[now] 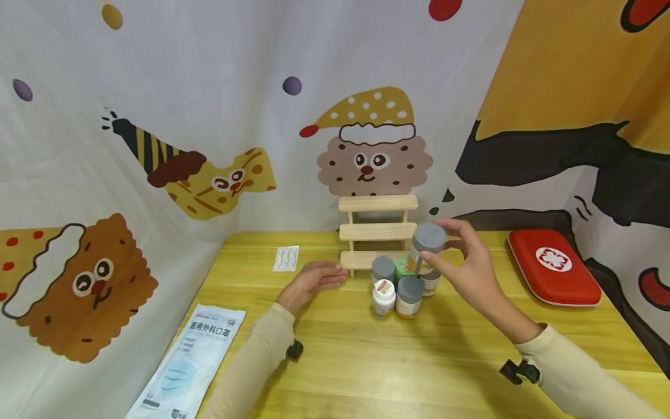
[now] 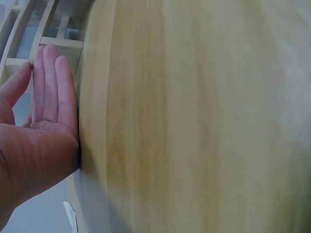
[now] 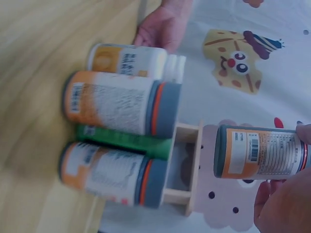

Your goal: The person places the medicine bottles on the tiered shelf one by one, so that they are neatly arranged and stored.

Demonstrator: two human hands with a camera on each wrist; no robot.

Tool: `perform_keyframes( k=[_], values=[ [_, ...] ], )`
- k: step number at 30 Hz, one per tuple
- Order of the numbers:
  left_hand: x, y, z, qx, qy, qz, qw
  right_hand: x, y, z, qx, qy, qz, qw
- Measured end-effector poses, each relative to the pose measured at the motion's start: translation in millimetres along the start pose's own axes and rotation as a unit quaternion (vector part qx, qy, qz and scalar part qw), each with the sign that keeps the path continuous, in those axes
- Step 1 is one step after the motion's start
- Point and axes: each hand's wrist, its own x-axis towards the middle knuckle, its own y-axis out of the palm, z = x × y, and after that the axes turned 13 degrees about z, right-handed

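My right hand (image 1: 471, 262) grips a supplement bottle (image 1: 429, 237) with a grey lid and orange-white label, raised above the table. In the right wrist view, the label of this bottle (image 3: 262, 153) faces the camera. Below it several bottles stand grouped: a small white bottle (image 1: 384, 299), a grey-lidded bottle (image 1: 409, 297) in front, another grey-lidded bottle (image 1: 384, 267) behind, and a partly hidden green container (image 1: 402, 267). At the lower left end of a three-tier wooden rack (image 1: 378, 231), my left hand (image 1: 314, 279) lies with straight fingers, the fingertips against the rack.
A red first-aid case (image 1: 555, 266) lies at the right. At the left front is a packaged face mask (image 1: 191, 355), and a small white printed card (image 1: 285, 258) lies behind it. A patterned curtain (image 1: 262, 116) rises behind the table (image 1: 356, 361).
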Motion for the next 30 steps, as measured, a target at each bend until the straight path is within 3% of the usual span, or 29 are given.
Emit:
perform_keyframes(
  k=[16,25,30],
  values=[
    [-1.8,0.3,0.7,0.010,0.005,0.001,0.9999,62.1,29.3,3.3,0.052,-0.051,-0.012,0.9972],
    [-1.1,0.8,0.9,0.000,0.003,0.000,1.0000,101.3,45.7,0.4,0.101,-0.029,-0.010,0.9944],
    [-2.5,2.0,-0.1,-0.001,0.004,0.000,1.0000,119.4,57.1,-1.3,0.128,0.006,-0.012,0.9917]
  ],
)
